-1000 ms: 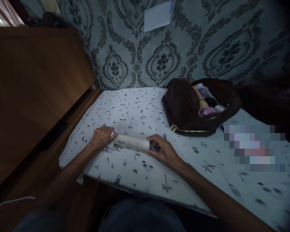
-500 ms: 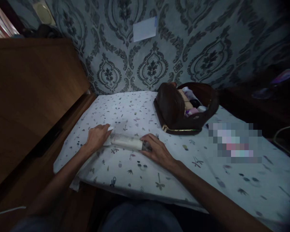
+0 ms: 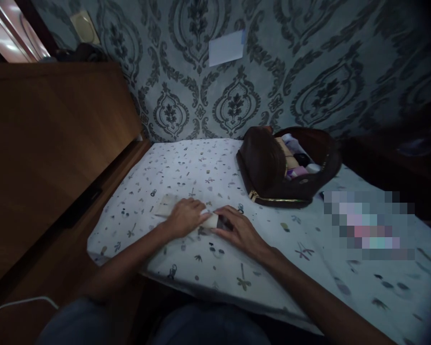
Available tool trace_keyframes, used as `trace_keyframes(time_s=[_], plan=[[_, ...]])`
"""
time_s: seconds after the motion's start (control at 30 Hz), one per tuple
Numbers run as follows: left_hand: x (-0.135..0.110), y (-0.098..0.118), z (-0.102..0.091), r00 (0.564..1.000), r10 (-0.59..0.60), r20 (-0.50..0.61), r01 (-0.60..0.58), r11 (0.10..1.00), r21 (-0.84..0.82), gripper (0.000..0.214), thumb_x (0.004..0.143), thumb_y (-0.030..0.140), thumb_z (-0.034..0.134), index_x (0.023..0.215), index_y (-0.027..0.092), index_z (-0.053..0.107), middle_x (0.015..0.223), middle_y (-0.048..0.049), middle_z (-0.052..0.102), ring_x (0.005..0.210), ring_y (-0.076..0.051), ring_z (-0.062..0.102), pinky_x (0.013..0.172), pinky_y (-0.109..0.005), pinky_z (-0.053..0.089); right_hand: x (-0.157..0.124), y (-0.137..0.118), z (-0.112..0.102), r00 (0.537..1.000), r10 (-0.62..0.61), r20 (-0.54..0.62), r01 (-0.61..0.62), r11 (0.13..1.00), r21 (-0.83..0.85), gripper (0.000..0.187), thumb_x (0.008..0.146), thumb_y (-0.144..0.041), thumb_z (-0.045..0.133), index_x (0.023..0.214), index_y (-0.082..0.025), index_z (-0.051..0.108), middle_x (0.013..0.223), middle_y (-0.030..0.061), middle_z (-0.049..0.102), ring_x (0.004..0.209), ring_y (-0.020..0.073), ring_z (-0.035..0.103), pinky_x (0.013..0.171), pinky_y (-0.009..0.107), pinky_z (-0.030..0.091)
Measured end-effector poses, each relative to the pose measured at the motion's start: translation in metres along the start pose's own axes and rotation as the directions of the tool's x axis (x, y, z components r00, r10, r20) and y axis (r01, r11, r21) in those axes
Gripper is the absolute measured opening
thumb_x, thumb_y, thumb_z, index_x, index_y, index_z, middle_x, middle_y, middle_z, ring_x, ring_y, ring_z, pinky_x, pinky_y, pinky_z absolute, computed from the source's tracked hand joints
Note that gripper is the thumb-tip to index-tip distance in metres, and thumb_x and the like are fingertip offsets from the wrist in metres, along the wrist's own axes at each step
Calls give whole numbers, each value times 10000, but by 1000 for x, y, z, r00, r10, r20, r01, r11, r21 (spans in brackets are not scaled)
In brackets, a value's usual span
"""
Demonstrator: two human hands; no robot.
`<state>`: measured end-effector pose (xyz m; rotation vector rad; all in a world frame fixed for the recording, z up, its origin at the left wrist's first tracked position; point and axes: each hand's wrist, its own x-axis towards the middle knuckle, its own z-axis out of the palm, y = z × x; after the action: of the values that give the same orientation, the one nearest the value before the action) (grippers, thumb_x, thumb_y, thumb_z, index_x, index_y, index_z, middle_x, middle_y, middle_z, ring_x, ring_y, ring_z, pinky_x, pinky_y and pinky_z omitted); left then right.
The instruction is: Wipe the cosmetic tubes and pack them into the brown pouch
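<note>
A whitish squeeze tube (image 3: pixel 164 206) with a flat end lies low over the patterned sheet, its dark cap end pointing right. My left hand (image 3: pixel 187 216) is closed over the tube's middle, close to the cap, and covers much of it. A small white bit shows at the left thumb; I cannot make out what it is. My right hand (image 3: pixel 239 231) grips the dark cap end (image 3: pixel 222 222) between thumb and fingers. The two hands almost meet.
A brown bag (image 3: pixel 273 167) stands unzipped behind my right hand, with several small items inside. A blurred-out patch (image 3: pixel 368 225) covers something on the right of the bed (image 3: pixel 215 165). A wooden cabinet (image 3: pixel 57 120) borders the left; patterned wallpaper rises behind.
My left hand has slid right along the tube, from its flat end to near the cap, uncovering that end. My right hand keeps its hold. The view has shifted slightly.
</note>
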<state>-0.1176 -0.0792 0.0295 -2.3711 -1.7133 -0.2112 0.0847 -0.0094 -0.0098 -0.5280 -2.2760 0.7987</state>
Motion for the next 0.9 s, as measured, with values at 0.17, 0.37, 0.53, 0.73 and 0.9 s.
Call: trace_keyframes(time_s=[0.17,0.37,0.53,0.73,0.9], plan=[[-43,-62,1,966,-243,-88,251,964,89,337,1014,306,395,874,151,659,864,-95,710,852,-245,641,810,-377,470,-2,-1,0,996,73,55,-74,997,29,358,864,-412,655,1160,-221,596,987,69,682,854,222,645,751,348,530],[-57,-81,-2,926,-305,-223,328,942,75,372,1007,327,392,826,162,672,806,-109,708,828,-255,645,782,-387,454,4,-8,2,964,246,104,-257,961,105,398,808,-390,680,1155,-217,590,958,43,672,805,196,620,698,311,504],[-24,-34,-17,981,-137,-140,155,979,129,380,1008,402,417,837,167,662,792,-99,714,794,-246,644,773,-394,446,9,-21,-1,981,195,12,-195,977,82,304,798,-326,676,1079,-228,612,975,49,668,826,209,624,733,341,518],[-1,18,-33,998,47,-29,-46,999,16,450,982,546,391,1027,151,602,883,-87,700,855,-244,658,759,-352,465,5,-35,-8,998,-11,-58,8,998,-62,279,883,-336,615,1139,-234,571,1064,77,652,965,245,626,823,381,534],[-35,-38,-48,983,77,167,-63,994,-90,427,885,541,604,1120,185,587,962,-77,695,848,-242,655,669,-297,451,-1,-24,-8,998,-27,-49,25,999,-23,309,883,-380,631,1156,-239,599,1087,86,658,980,252,631,848,408,542]])
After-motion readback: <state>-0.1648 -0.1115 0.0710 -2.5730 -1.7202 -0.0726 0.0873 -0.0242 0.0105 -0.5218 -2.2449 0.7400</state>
